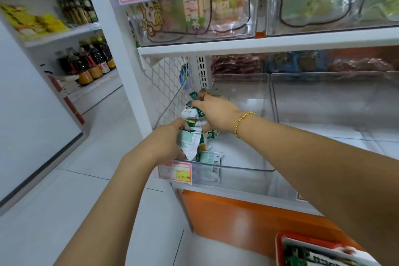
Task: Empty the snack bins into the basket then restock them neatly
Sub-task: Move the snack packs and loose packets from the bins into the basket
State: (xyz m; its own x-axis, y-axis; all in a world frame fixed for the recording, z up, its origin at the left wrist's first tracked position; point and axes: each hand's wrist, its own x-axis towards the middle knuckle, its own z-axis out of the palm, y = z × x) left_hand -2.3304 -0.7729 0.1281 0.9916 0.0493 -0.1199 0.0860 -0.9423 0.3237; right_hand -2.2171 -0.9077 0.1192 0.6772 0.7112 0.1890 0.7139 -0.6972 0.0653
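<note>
Green-and-white snack packets (190, 142) bunched over the left end of the clear bin (237, 176), with a few more lying flat inside it. Left hand (168, 138) curled round the lower packets, right hand (216, 114) clutching the upper ones, gold bracelet (244, 122) at the wrist. Red basket (278, 247) below the bin and to its right, price tag (174, 171) on the bin's front left corner.

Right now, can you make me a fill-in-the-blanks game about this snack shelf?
1. The left grip and right grip hold snack packets coloured white and ____.
2. The gold bracelet is on the ____ wrist.
3. The price tag on the clear bin reads ____.

Missing words: green; right; 45.00
</note>
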